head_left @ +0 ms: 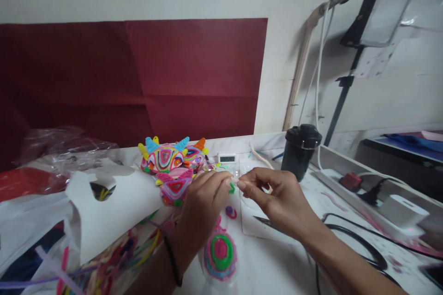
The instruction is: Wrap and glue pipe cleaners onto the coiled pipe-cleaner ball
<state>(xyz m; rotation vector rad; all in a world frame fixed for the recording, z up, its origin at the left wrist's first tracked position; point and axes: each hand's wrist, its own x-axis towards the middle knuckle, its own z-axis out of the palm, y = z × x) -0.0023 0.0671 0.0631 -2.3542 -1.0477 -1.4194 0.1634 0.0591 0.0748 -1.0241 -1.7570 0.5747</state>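
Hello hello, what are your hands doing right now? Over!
Left hand and right hand pinch a small pale strip together above the table. Round green-and-pink coil lies just below. Colourful masks sit behind the hands.

Masks (171, 159): multicoloured concentric stripes in pink, green, orange and blue, with yellow, blue and orange horns. Spiral disc (220, 253): pink rim, green ring, pink centre (a smaller pink-and-purple disc (230, 212) lies beside it). Backdrop (138, 73) plain dark red; jar (300, 151) black; paper sheet (110, 212) white.
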